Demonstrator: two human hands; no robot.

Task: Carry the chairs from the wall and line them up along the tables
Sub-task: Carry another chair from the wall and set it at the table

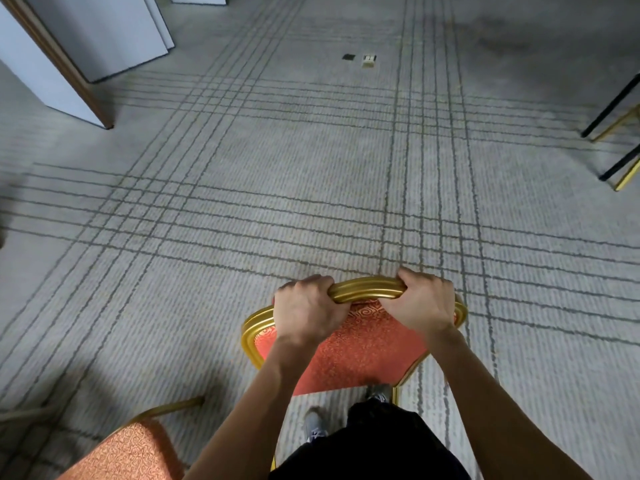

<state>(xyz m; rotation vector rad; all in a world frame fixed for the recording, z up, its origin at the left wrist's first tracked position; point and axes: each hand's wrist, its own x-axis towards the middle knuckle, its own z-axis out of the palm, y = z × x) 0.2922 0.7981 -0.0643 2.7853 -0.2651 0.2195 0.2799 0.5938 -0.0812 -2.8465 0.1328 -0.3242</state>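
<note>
A chair (360,348) with a gold frame and an orange-red patterned back is right in front of me, seen from above. My left hand (306,310) grips the left part of its gold top rail. My right hand (424,301) grips the right part of the same rail. Only the backrest shows; the seat and legs are hidden under it and behind my arms. A second chair (128,452) with an orange seat and gold frame stands at the bottom left.
Grey carpet (277,188) with dark line patterns stretches ahead. White folded panels (104,36) lean at the top left. Black table legs (613,105) and gold chair legs (623,181) show at the right edge. A small floor box (369,60) lies far ahead. My feet (315,427) are below.
</note>
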